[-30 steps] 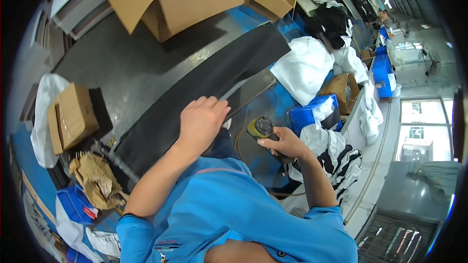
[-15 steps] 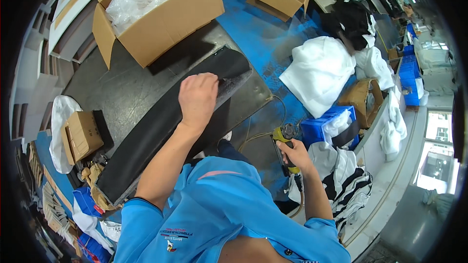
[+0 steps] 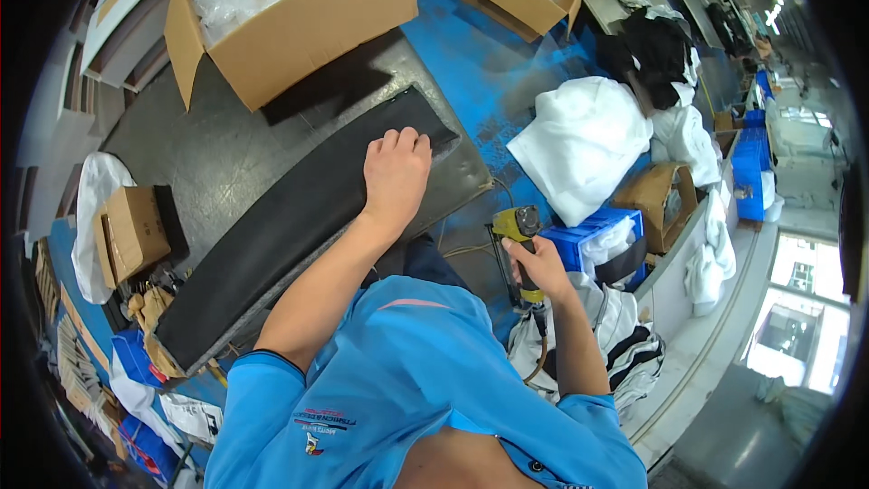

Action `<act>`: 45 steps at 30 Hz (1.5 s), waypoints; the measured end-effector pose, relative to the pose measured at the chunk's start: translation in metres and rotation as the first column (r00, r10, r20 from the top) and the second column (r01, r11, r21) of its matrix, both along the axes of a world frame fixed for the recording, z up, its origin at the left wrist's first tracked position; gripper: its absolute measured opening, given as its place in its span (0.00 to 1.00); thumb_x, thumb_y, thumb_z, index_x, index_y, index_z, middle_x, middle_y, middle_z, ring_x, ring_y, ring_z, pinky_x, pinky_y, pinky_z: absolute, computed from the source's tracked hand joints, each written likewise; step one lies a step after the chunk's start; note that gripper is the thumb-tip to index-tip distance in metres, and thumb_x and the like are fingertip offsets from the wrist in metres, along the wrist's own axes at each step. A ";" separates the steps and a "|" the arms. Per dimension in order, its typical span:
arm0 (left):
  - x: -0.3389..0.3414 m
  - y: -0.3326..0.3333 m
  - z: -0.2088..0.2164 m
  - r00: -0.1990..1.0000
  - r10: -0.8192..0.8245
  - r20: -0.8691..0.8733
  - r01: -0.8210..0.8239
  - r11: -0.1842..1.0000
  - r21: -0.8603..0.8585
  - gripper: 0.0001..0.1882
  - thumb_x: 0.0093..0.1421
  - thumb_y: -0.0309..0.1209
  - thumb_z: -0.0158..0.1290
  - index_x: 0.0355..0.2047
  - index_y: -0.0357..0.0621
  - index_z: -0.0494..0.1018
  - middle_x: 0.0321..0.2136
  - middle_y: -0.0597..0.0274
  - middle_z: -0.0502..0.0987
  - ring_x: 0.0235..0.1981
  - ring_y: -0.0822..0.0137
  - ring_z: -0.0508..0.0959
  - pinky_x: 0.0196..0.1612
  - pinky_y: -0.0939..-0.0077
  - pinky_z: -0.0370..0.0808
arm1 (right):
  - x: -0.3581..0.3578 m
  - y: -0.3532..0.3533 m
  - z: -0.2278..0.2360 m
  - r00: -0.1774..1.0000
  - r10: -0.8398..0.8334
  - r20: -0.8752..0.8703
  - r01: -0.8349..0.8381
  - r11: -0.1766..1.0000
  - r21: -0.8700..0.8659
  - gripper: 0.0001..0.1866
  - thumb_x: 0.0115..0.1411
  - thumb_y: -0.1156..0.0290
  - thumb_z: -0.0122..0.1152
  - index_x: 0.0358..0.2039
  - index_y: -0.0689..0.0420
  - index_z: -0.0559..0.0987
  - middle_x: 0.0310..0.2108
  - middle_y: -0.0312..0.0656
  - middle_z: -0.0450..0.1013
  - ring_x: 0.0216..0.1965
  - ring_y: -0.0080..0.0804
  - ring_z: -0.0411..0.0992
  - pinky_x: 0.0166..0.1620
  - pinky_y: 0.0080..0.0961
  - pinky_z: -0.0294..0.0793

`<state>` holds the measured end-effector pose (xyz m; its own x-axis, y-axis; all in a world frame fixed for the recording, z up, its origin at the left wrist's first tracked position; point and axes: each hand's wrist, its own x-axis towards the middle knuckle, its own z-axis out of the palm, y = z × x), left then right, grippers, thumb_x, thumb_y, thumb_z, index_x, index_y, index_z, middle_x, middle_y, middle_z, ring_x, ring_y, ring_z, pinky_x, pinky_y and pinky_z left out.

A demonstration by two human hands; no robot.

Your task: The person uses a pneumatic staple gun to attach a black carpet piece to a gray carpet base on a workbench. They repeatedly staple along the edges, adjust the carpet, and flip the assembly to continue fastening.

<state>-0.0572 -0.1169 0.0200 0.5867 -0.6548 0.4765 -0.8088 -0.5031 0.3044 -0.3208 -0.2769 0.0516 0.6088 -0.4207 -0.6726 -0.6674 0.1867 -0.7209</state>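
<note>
A long, curved black padded panel [image 3: 290,208] lies slantwise on the dark table, with a greyish rough edge along its near side. My left hand [image 3: 397,172] is closed over the panel's near edge toward its far right end, fingers bent onto the black covering. Out to the right, my right hand [image 3: 538,268] grips a yellow and black air staple gun [image 3: 518,222] by its handle. A hose [image 3: 542,344] hangs from the base of that handle. The gun is held in the air, apart from the panel.
Beyond the panel, a large open carton [image 3: 317,32] with clear plastic wrap stands on the dark table [image 3: 217,154]. A smaller box [image 3: 131,231] sits at left. To the right are white cloth [image 3: 584,140], a blue crate [image 3: 579,240] and striped fabric [image 3: 625,330].
My left hand has moved right along the panel, which now shows less of its rough side. The staple gun in my right hand has come slightly up and left, turning a little.
</note>
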 end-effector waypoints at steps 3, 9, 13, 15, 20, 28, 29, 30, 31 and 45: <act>0.008 -0.004 0.018 0.993 0.106 -0.049 -0.113 0.978 -0.173 0.04 0.54 0.26 0.59 0.32 0.47 0.79 0.30 0.65 0.74 0.36 0.61 0.75 0.39 0.63 0.71 | 0.018 -0.034 -0.002 0.999 0.036 0.008 -0.036 0.999 0.030 0.14 0.67 0.61 0.67 0.31 0.59 0.77 0.21 0.33 0.72 0.18 0.20 0.70 0.23 0.22 0.70; -0.017 -0.013 0.002 0.970 0.205 -0.129 -0.215 0.974 -0.072 0.10 0.55 0.22 0.62 0.38 0.45 0.80 0.34 0.64 0.74 0.36 0.60 0.75 0.40 0.62 0.70 | 0.083 -0.096 -0.034 0.968 0.229 0.105 -0.223 0.973 -0.066 0.16 0.65 0.59 0.68 0.37 0.62 0.79 0.21 0.33 0.73 0.19 0.20 0.70 0.24 0.23 0.70; -0.031 -0.018 0.018 0.976 0.184 -0.119 -0.188 0.982 -0.024 0.14 0.56 0.23 0.62 0.44 0.44 0.82 0.39 0.64 0.76 0.39 0.60 0.76 0.43 0.62 0.71 | 0.141 -0.101 -0.033 0.940 0.313 0.135 -0.300 0.948 -0.111 0.23 0.61 0.54 0.72 0.41 0.63 0.80 0.24 0.34 0.75 0.23 0.21 0.72 0.29 0.23 0.71; -0.031 -0.017 0.012 0.980 0.184 -0.073 -0.185 0.983 -0.008 0.14 0.57 0.24 0.63 0.45 0.42 0.82 0.39 0.64 0.76 0.39 0.61 0.76 0.43 0.64 0.72 | 0.167 -0.093 -0.028 0.927 0.338 0.161 -0.324 0.940 -0.107 0.25 0.60 0.52 0.73 0.42 0.63 0.80 0.25 0.36 0.76 0.25 0.21 0.73 0.31 0.22 0.72; -0.033 -0.021 -0.008 0.979 0.192 0.065 -0.189 0.981 -0.044 0.14 0.54 0.26 0.63 0.43 0.40 0.80 0.39 0.64 0.75 0.39 0.61 0.76 0.43 0.65 0.73 | 0.214 -0.062 -0.009 0.885 0.425 0.189 -0.393 0.900 -0.187 0.30 0.57 0.49 0.75 0.47 0.63 0.80 0.34 0.42 0.80 0.35 0.27 0.78 0.40 0.26 0.77; -0.009 0.008 0.025 0.971 0.030 -0.238 -0.035 0.999 -0.018 0.11 0.56 0.25 0.64 0.40 0.39 0.81 0.35 0.61 0.77 0.35 0.59 0.77 0.37 0.65 0.76 | 0.226 -0.059 -0.019 0.857 0.413 0.307 -0.418 0.907 -0.054 0.28 0.59 0.63 0.75 0.55 0.64 0.76 0.45 0.42 0.80 0.48 0.28 0.77 0.54 0.28 0.75; -0.004 0.011 0.025 0.956 -0.010 -0.292 0.002 1.000 -0.026 0.11 0.56 0.25 0.64 0.41 0.39 0.81 0.35 0.60 0.77 0.35 0.59 0.78 0.37 0.64 0.77 | 0.225 -0.061 -0.019 0.857 0.382 0.346 -0.411 0.911 0.012 0.29 0.59 0.65 0.74 0.57 0.63 0.75 0.47 0.42 0.79 0.49 0.27 0.76 0.55 0.28 0.75; -0.002 0.013 0.026 0.953 -0.029 -0.301 0.026 1.000 -0.014 0.12 0.55 0.25 0.65 0.41 0.39 0.81 0.35 0.60 0.77 0.35 0.59 0.77 0.35 0.64 0.78 | 0.222 -0.063 -0.019 0.834 0.395 0.385 -0.454 0.888 0.073 0.33 0.60 0.70 0.73 0.63 0.63 0.70 0.52 0.41 0.77 0.53 0.26 0.73 0.59 0.28 0.73; -0.001 0.012 0.023 0.967 -0.027 -0.253 0.027 1.000 -0.003 0.13 0.55 0.25 0.65 0.41 0.39 0.81 0.35 0.60 0.77 0.35 0.59 0.77 0.35 0.64 0.78 | 0.220 -0.065 -0.021 0.817 0.406 0.410 -0.469 0.881 0.063 0.34 0.59 0.71 0.73 0.63 0.63 0.69 0.53 0.41 0.76 0.54 0.26 0.73 0.59 0.28 0.72; -0.018 -0.019 0.006 1.000 0.002 -0.002 -0.001 0.996 0.091 0.19 0.49 0.25 0.58 0.43 0.34 0.79 0.31 0.61 0.72 0.31 0.62 0.73 0.34 0.67 0.73 | 0.212 -0.066 -0.045 0.827 0.336 0.451 -0.447 0.879 0.166 0.37 0.58 0.78 0.71 0.66 0.64 0.65 0.57 0.42 0.72 0.58 0.26 0.70 0.63 0.28 0.69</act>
